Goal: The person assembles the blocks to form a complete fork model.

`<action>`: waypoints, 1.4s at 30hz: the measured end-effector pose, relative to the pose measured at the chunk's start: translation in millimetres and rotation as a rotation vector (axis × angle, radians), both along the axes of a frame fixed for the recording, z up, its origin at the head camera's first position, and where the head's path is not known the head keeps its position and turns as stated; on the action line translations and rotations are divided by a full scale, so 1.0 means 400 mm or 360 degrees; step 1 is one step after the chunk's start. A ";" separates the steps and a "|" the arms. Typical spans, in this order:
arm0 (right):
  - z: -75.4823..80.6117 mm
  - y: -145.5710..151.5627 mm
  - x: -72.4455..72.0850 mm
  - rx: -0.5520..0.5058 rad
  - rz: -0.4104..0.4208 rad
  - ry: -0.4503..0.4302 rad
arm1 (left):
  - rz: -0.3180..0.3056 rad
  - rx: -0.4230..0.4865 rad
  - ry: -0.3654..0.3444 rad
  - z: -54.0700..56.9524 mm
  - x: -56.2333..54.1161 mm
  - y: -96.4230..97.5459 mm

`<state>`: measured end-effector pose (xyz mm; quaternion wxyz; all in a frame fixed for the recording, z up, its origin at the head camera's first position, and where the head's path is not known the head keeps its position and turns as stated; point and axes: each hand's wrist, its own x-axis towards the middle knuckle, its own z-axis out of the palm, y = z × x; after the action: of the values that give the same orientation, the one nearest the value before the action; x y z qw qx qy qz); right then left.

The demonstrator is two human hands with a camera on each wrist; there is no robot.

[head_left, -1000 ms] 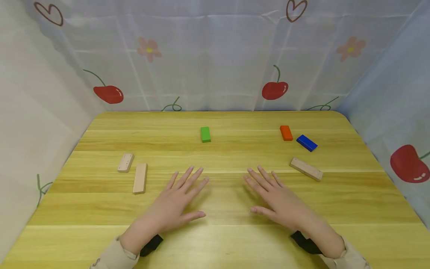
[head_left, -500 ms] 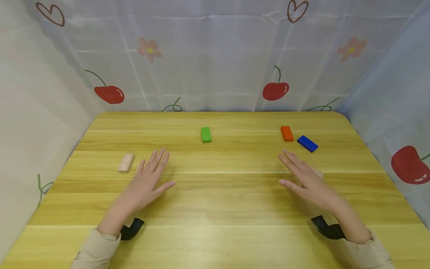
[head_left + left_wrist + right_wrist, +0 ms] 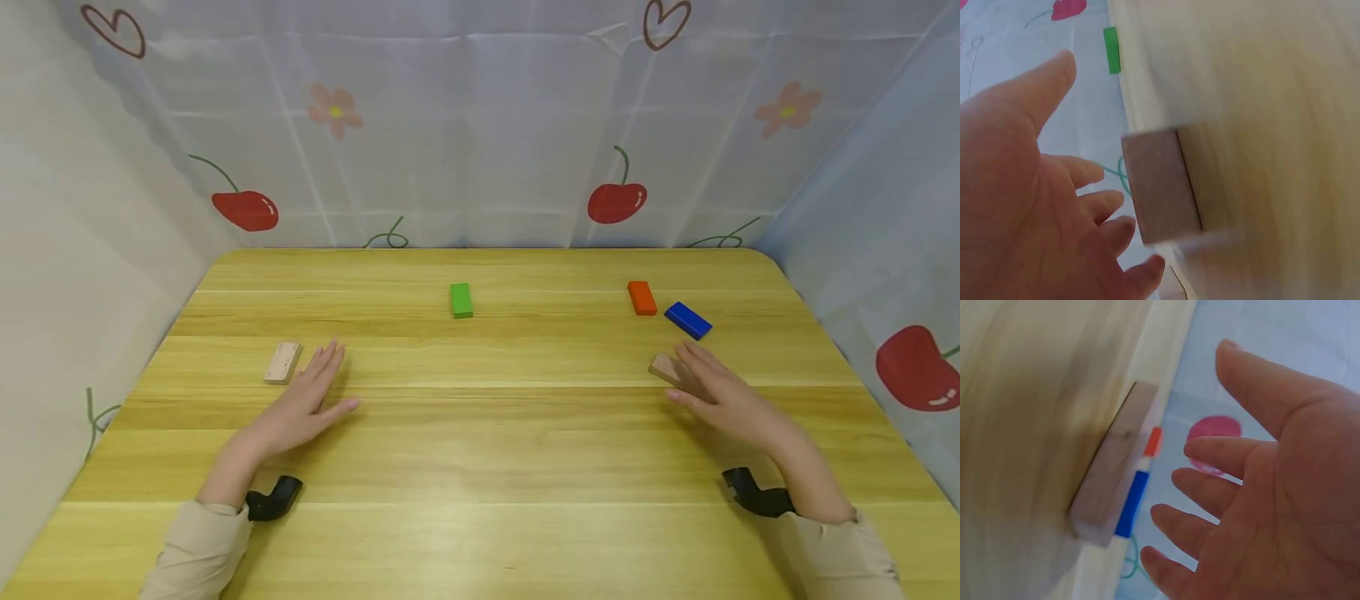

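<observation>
My left hand (image 3: 300, 408) hovers at the left with fingers extended and thumb spread, holding nothing. It hides a long plain wooden block in the head view; a wooden block (image 3: 1159, 187) stands out past its fingertips in the left wrist view. Just beyond the same hand lies a shorter wooden block (image 3: 282, 363). On the other side, my right hand (image 3: 738, 408) is also spread and bare, partly covering another long wooden block (image 3: 665, 367). The right wrist view has that wooden block (image 3: 1116, 465) in front of the fingers, apart from them.
A green block (image 3: 461, 301) lies at the back middle of the wooden table (image 3: 480, 467). Toward the back right are an orange-red block (image 3: 642, 298) and a blue block (image 3: 687, 321), close together. A patterned white curtain (image 3: 465, 125) rises behind the table's far edge.
Both hands have moved apart from the middle, the left one leftward and the right one rightward, each ending over a wooden block. The blocks have stayed in place.
</observation>
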<state>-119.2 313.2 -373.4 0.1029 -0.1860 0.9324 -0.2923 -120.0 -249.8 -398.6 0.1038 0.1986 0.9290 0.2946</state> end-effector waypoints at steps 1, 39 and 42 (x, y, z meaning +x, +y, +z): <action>-0.003 0.006 -0.002 0.0017 -0.0008 -0.0014 | -0.0002 0.0038 -0.0032 -0.002 -0.001 -0.007; -0.033 0.070 0.000 0.0034 -0.0235 0.0372 | -0.0121 0.0129 -0.0083 -0.010 -0.010 -0.051; -0.025 0.063 -0.010 -0.0173 -0.0253 0.0335 | -0.0117 0.0130 -0.0080 -0.008 -0.010 -0.051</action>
<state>-123.3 338.6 -383.6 -0.0293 -0.1464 0.9327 -0.3283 -123.9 -270.2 -401.8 0.1297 0.2291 0.9054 0.3331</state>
